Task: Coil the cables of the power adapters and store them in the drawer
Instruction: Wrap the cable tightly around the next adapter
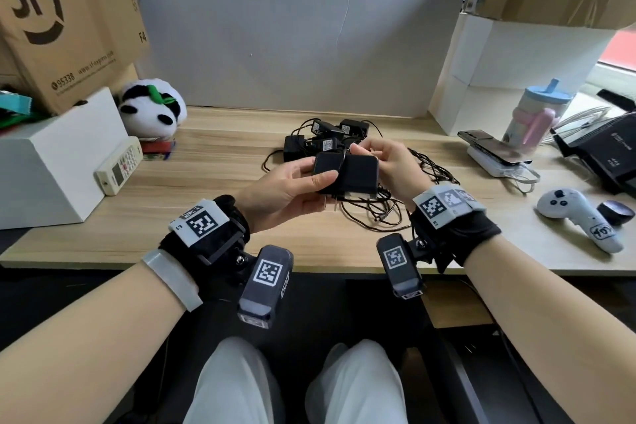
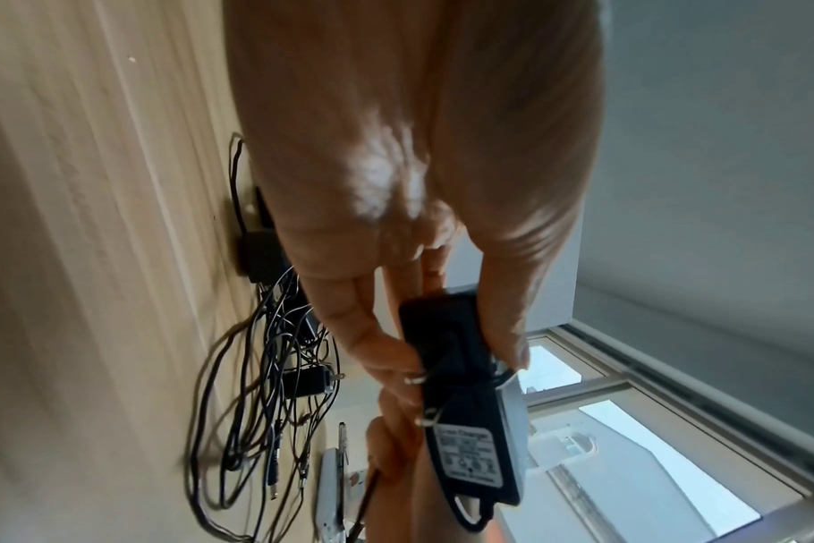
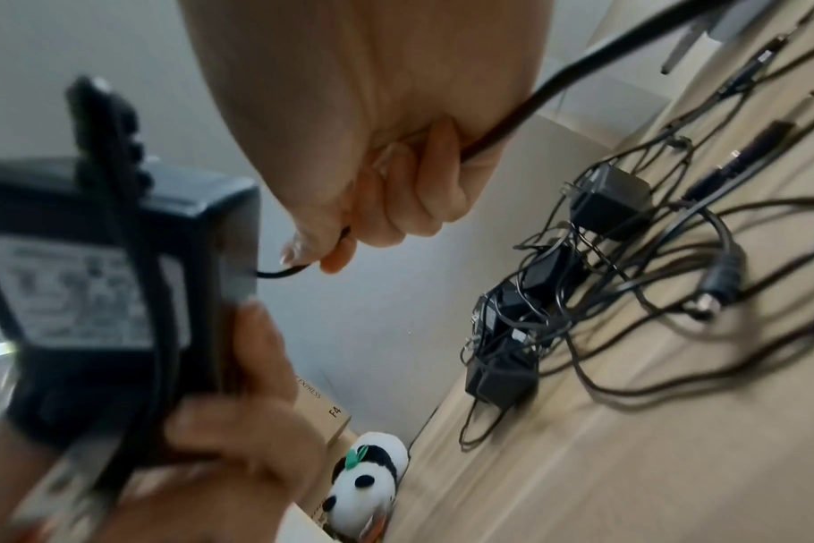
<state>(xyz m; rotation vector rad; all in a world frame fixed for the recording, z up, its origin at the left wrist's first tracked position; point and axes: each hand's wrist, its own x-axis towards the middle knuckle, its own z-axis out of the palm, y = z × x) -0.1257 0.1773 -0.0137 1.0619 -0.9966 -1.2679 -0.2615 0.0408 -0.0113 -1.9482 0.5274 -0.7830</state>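
I hold a black power adapter (image 1: 346, 173) above the wooden desk (image 1: 213, 217), my left hand (image 1: 311, 179) gripping its left end between thumb and fingers. The prongs point down toward me. A loop of its thin black cable (image 3: 512, 136) crosses the body. My right hand (image 1: 366, 150) pinches that cable at the adapter's far right edge. The left wrist view shows the adapter's label (image 2: 470, 455) under my left hand (image 2: 447, 352). My right hand (image 3: 345, 238) curls round the cable beside the adapter (image 3: 93, 279). Several more adapters (image 1: 325, 141) lie tangled behind. No drawer is in view.
Loose cables (image 1: 375, 213) sprawl under and to the right of my hands. A panda plush (image 1: 151, 107), a remote (image 1: 120, 165) and a white box (image 1: 51, 162) stand at the left. A phone on a power bank (image 1: 495, 155), a cup (image 1: 537, 113) and a white controller (image 1: 578, 217) lie at the right.
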